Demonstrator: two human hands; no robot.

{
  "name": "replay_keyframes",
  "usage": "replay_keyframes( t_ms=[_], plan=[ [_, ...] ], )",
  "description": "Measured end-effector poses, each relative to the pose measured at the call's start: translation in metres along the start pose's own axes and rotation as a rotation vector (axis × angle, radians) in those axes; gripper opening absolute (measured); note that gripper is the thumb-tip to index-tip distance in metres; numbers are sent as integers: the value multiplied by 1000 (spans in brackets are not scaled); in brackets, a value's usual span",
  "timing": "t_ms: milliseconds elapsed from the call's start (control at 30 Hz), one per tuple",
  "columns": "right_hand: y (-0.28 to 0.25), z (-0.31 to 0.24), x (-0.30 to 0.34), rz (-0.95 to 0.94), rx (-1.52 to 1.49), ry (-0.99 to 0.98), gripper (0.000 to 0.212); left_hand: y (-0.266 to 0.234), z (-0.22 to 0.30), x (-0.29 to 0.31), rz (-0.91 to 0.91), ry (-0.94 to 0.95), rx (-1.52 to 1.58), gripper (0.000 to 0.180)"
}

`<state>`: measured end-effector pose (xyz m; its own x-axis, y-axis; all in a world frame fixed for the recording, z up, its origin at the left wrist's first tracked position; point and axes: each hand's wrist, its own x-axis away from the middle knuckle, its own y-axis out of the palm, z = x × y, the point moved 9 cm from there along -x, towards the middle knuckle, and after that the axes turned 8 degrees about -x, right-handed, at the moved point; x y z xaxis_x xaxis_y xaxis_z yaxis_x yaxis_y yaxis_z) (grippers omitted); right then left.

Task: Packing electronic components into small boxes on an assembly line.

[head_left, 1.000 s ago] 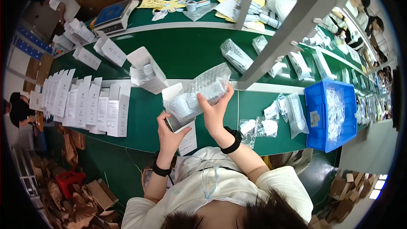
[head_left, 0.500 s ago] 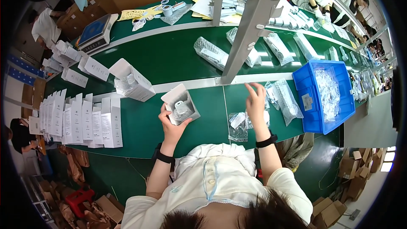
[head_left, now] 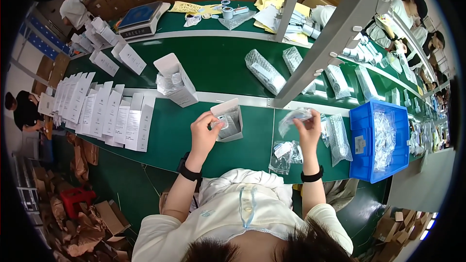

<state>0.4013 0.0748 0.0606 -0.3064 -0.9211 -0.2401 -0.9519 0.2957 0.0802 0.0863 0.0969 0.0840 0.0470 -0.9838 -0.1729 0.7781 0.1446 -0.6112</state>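
My left hand [head_left: 205, 133] is closed at the near left edge of an open white box [head_left: 234, 128], its fingertips over the rim. Inside the box, a white part [head_left: 224, 121] shows in clear wrapping, partly covered by the fingers. Over the table to the right, my right hand [head_left: 309, 133] pinches a small clear plastic bag [head_left: 292, 119]; its contents are too blurred to name. Below that hand lie several small clear bags [head_left: 285, 153] with white pieces. Bubble-wrapped packs [head_left: 338, 140] lie just right of it.
A blue bin [head_left: 357, 140] of clear bags stands at the right. Several white boxes [head_left: 116, 119] are lined up at the left, and another filled box [head_left: 182, 90] stands behind mine. A metal post [head_left: 335, 43] rises at the back right. Bubble-wrapped packs [head_left: 264, 72] lie beyond the rail.
My right hand, empty before, now holds a small clear bag. My left hand has shifted from around the box's side to its rim. The whole view has swung a little.
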Motion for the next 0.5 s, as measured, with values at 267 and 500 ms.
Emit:
replay_keyframes(
  t_ms=[267, 500],
  plan=[
    [173, -55, 37, -632, 250, -501, 32, 1, -12, -7, 68, 3, 83, 14],
    [182, -54, 52, -739, 567, -775, 62, 0, -24, 1, 17, -32, 159, 15]
  ],
)
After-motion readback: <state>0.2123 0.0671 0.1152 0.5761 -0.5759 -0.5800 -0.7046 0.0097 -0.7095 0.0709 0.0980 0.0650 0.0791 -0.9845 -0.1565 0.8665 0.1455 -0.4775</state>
